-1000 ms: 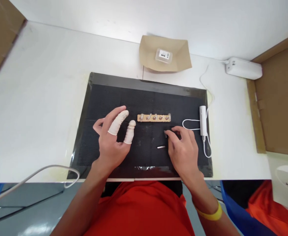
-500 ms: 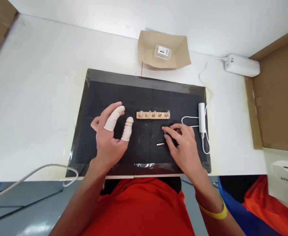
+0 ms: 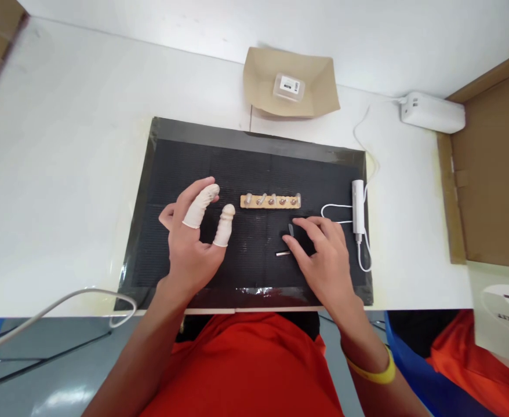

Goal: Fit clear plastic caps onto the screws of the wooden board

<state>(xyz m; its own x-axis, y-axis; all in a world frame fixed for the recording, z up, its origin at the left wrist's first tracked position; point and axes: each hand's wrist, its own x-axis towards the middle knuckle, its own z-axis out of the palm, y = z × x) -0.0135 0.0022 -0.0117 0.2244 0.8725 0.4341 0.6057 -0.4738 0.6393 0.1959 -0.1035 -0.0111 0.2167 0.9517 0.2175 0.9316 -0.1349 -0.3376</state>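
My left hand (image 3: 196,237) hovers over the left part of the black mat (image 3: 246,263), with white finger cots on its thumb and one finger. Its fingers are apart and nothing is between them. At the mat's right side, the thumb and fingertips of my right hand (image 3: 322,246) are spread around a small clear strip-like piece (image 3: 291,230), which appears loose between them. Close to that thumb lies a short shiny metal pin (image 3: 282,253). Beyond both hands sits a narrow wooden block (image 3: 251,202) bearing a row of several metal studs and clear tube-like pieces.
Behind the mat stands an open cardboard tray (image 3: 315,104) with a labelled clear plastic box (image 3: 288,88) in it. A white stick-shaped device (image 3: 357,205) with cables lies at the mat's right edge. Farther right are a white power strip (image 3: 432,112) and a cardboard panel (image 3: 493,185).
The thumb and fingers of my right hand have parted, and the small clear piece between them now shows. My left hand keeps nearly the same pose. The camera view shifted slightly.
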